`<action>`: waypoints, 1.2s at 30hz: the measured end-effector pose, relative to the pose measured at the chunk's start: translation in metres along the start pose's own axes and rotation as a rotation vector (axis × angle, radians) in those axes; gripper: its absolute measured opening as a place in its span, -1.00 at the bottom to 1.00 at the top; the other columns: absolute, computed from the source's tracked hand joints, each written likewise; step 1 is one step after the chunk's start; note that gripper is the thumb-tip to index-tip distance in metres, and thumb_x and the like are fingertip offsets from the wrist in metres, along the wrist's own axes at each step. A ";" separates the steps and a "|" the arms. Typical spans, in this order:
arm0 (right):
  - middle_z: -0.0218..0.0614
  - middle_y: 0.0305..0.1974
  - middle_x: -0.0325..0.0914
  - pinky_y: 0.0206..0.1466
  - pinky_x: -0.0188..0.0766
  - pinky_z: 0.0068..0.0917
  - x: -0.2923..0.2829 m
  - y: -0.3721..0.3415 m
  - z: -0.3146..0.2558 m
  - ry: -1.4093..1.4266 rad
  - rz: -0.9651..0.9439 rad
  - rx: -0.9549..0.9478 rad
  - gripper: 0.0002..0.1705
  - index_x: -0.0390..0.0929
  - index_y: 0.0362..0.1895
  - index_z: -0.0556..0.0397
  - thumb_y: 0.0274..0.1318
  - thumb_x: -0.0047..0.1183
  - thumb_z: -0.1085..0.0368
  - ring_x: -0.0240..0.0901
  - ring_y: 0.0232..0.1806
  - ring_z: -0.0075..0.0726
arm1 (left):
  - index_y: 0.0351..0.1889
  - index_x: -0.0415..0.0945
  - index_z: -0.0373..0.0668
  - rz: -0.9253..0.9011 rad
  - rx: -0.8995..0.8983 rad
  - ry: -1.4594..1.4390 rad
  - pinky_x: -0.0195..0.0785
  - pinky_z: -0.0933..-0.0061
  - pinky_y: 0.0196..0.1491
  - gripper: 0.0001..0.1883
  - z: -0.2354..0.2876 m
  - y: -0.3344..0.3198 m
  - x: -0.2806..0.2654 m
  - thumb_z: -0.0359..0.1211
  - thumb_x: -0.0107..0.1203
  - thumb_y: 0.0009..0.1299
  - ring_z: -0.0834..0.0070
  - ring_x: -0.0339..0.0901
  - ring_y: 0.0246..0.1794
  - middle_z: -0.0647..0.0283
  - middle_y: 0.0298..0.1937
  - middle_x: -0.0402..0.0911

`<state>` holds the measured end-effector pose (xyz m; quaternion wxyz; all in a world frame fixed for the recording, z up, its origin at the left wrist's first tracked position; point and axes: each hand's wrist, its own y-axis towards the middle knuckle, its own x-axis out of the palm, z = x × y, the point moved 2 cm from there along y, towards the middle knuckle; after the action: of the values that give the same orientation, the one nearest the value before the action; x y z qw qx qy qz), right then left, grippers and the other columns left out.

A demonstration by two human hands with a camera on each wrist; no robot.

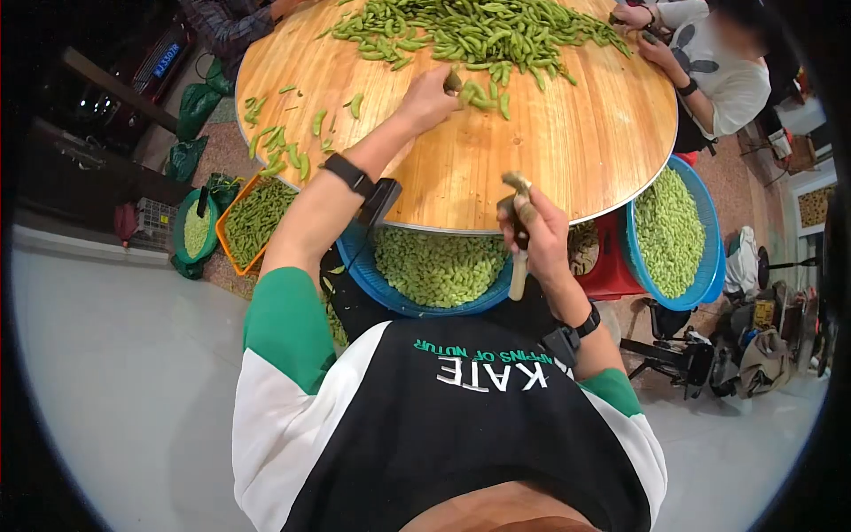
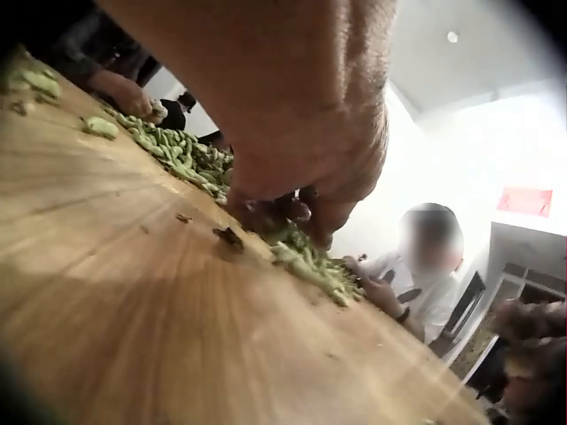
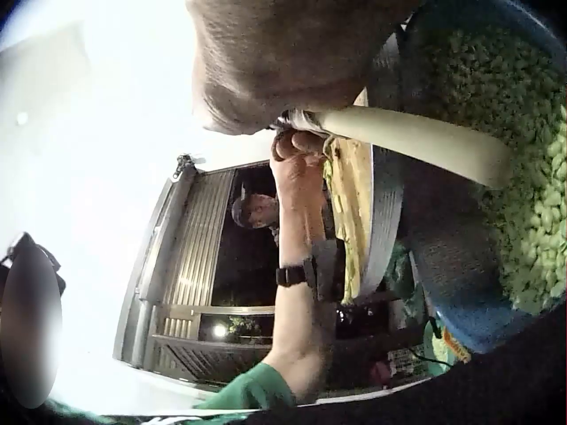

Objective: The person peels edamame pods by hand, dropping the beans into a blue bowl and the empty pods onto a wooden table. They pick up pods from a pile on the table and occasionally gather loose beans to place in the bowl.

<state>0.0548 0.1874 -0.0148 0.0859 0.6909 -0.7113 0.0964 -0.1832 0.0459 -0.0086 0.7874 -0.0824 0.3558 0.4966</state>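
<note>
Head view, pods (image 1: 483, 35): heaped on the tabletop (image 1: 355, 191); likely light, pliable, perhaps slippery; pinch mid-length.
Left hand (image 1: 432, 99): fingers bent at loose pods (image 1: 480, 97); cannot tell whether pinching.
Right hand (image 1: 542, 232): grips a pale handle (image 1: 519, 277), probably stiff.

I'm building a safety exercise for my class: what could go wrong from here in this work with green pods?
The pale, rod-shaped object in the right hand points down near the round blue plastic basin of pale-green beans; if the grip slips, it might fall in. The curved green pods near the left edge of the round, light-brown wooden table could be brushed off by the nearby left forearm.
</note>
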 end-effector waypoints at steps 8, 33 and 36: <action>-0.30 -0.40 0.45 -0.63 0.19 -0.67 0.013 0.029 -0.002 0.347 0.061 0.043 -0.68 0.33 0.10 0.11 0.34 -0.19 0.26 0.26 -0.58 -0.58 | -0.22 0.49 -0.30 -0.041 0.126 -0.472 0.35 0.66 -0.27 -0.81 0.047 -0.073 0.006 -0.54 0.19 0.21 0.66 0.48 -0.33 0.35 -0.28 0.54; -0.34 -0.41 0.42 -0.64 0.16 -0.70 0.022 -0.001 -0.008 0.439 -0.196 0.105 -0.69 0.37 0.08 0.11 0.35 -0.16 0.24 0.21 -0.59 -0.61 | -0.43 0.52 -0.22 -0.338 -0.074 -0.808 0.17 0.69 -0.59 -0.91 0.069 -0.130 -0.003 -0.46 0.23 0.22 0.73 0.40 -0.63 0.34 -0.58 0.54; -0.33 -0.41 0.44 -0.65 0.16 -0.70 0.023 -0.003 -0.009 0.419 -0.192 0.120 -0.73 0.40 0.02 0.12 0.35 -0.15 0.25 0.22 -0.61 -0.61 | -0.44 0.51 -0.22 -0.356 -0.087 -0.895 0.18 0.69 -0.59 -0.91 0.072 -0.135 -0.004 -0.48 0.21 0.24 0.72 0.41 -0.61 0.33 -0.57 0.54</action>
<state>0.0566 0.1670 -0.0001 0.1995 0.7242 -0.6018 0.2712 -0.0364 0.0119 0.0166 0.9317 0.0471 -0.0588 0.3552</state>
